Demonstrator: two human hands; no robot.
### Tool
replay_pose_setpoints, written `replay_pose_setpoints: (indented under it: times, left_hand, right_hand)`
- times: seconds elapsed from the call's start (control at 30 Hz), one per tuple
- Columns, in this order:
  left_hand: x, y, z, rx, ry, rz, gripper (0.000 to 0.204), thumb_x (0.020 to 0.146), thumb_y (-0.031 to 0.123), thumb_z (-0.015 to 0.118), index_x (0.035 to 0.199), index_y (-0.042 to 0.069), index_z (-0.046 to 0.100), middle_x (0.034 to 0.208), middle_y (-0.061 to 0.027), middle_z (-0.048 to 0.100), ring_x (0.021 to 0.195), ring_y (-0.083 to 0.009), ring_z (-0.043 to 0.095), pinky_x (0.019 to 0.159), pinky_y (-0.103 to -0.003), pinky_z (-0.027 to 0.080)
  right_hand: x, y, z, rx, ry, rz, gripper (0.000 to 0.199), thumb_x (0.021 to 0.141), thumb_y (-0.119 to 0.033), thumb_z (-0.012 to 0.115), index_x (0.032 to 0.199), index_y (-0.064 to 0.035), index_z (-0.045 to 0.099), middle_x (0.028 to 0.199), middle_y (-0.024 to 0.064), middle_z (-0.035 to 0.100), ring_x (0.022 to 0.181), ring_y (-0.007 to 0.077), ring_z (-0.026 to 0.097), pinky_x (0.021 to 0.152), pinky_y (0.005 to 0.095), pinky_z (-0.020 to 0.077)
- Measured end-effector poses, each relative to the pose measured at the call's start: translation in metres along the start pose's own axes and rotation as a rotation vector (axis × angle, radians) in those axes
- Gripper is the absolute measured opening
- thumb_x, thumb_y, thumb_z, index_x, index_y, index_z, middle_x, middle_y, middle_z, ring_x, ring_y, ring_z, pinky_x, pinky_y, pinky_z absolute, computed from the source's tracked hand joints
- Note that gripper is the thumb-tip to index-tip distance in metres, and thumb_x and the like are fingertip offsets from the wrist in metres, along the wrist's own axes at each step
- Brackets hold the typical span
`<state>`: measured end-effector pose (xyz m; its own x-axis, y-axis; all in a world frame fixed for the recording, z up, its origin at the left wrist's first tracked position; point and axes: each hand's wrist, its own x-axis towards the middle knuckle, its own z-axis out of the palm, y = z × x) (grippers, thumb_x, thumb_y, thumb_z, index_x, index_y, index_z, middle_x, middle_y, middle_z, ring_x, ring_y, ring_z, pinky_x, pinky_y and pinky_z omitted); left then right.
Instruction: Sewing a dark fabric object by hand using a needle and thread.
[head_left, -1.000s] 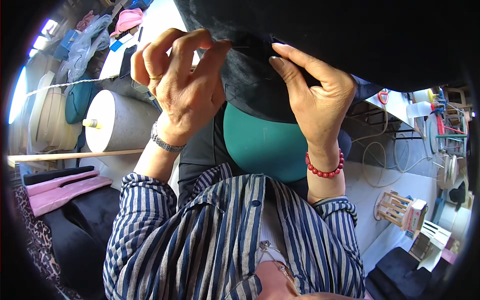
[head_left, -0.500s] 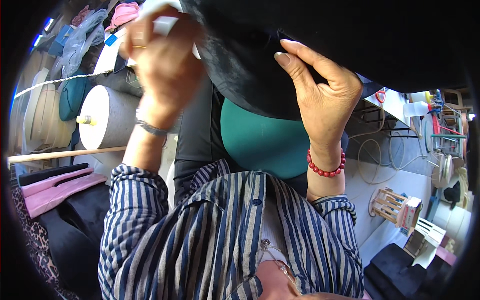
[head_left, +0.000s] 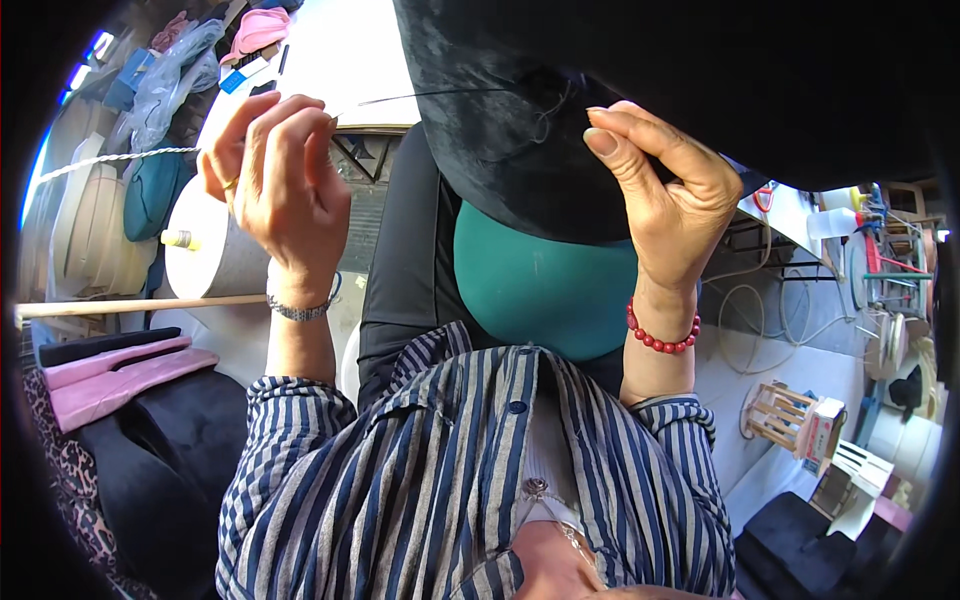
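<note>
A large piece of black, velvety fabric (head_left: 480,170) spreads over the far side of my lap, its left part catching grey light. A thin dark thread (head_left: 435,94) runs leftward from it toward the fingertips of my left hand (head_left: 280,185). That hand is closed in a pinch, raised to the left of the fabric; any needle is too small to make out. A loose loop of thread (head_left: 543,125) lies on the fabric. My right hand (head_left: 675,180) pinches at the fabric with thumb and forefinger. A rounded teal surface (head_left: 540,280) shows beneath the fabric's near edge.
At the left stand a pale cylinder (head_left: 215,240) and a wooden pole (head_left: 140,306), with pink and black padded pieces (head_left: 140,380) nearer. A white tabletop (head_left: 350,60) lies beyond my left hand. Hoses (head_left: 760,310) and a small wooden stool (head_left: 790,420) are on the right.
My left hand, blurred before and farther up, has come down and left, with the thread now drawn out beside it. The fabric and my right hand have shifted slightly right.
</note>
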<state>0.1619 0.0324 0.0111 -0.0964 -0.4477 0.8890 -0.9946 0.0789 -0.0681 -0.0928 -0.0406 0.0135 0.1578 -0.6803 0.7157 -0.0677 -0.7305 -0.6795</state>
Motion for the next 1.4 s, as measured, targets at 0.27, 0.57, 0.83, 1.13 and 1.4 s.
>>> replay_pose_setpoints:
  times: [0.27, 0.57, 0.83, 1.13, 1.4]
  left_hand:
    - [-0.056, 0.002, 0.042, -0.500, -0.364, -0.256, 0.024, 0.066, -0.004, 0.071, 0.082, 0.013, 0.065, 0.089, -0.0005, 0.067, 0.102, -0.0241, 0.059, 0.093, -0.038, 0.036]
    - [-0.053, 0.036, 0.051, -0.814, -0.478, -0.275, 0.027, 0.060, 0.009, 0.084, 0.080, 0.007, 0.067, 0.089, -0.0025, 0.067, 0.095, -0.0234, 0.061, 0.088, -0.035, 0.046]
    - [-0.031, 0.063, 0.048, -1.024, -0.285, -0.540, 0.018, 0.070, 0.003, 0.080, 0.076, 0.003, 0.063, 0.082, -0.0052, 0.066, 0.085, -0.0204, 0.063, 0.075, -0.031, 0.049]
    - [0.002, 0.087, 0.052, -1.010, -0.092, -0.500, 0.021, 0.070, 0.014, 0.085, 0.077, 0.003, 0.069, 0.067, -0.0010, 0.055, 0.057, -0.0083, 0.053, 0.051, -0.021, 0.044]
    - [0.000, 0.085, 0.053, -1.177, -0.135, -0.494, 0.019, 0.076, 0.006, 0.079, 0.078, 0.001, 0.061, 0.075, -0.0037, 0.055, 0.064, -0.0118, 0.054, 0.058, -0.023, 0.045]
  right_hand:
    - [-0.001, 0.005, 0.003, -0.065, 0.048, -0.088, 0.013, 0.076, 0.002, 0.077, 0.088, -0.0002, 0.075, 0.084, 0.0117, 0.073, 0.077, 0.0170, 0.072, 0.072, 0.0237, 0.0580]
    - [-0.001, 0.005, 0.002, -0.128, 0.072, -0.033, 0.012, 0.075, -0.004, 0.080, 0.087, -0.0031, 0.076, 0.082, 0.0091, 0.074, 0.076, 0.0151, 0.071, 0.070, 0.0218, 0.0554]
    - [-0.002, 0.005, 0.001, -0.142, 0.068, -0.025, 0.014, 0.075, -0.003, 0.079, 0.088, -0.0029, 0.076, 0.084, 0.0092, 0.074, 0.077, 0.0150, 0.071, 0.073, 0.0225, 0.0557]
    - [-0.001, -0.002, 0.008, -0.232, 0.022, -0.076, 0.024, 0.069, -0.009, 0.086, 0.088, -0.0004, 0.073, 0.082, 0.0096, 0.073, 0.075, 0.0153, 0.070, 0.069, 0.0237, 0.0526]
    - [0.000, -0.001, 0.016, -0.382, 0.021, -0.125, 0.018, 0.070, -0.002, 0.083, 0.084, -0.0004, 0.073, 0.079, 0.0077, 0.072, 0.073, 0.0155, 0.069, 0.073, 0.0250, 0.0524]
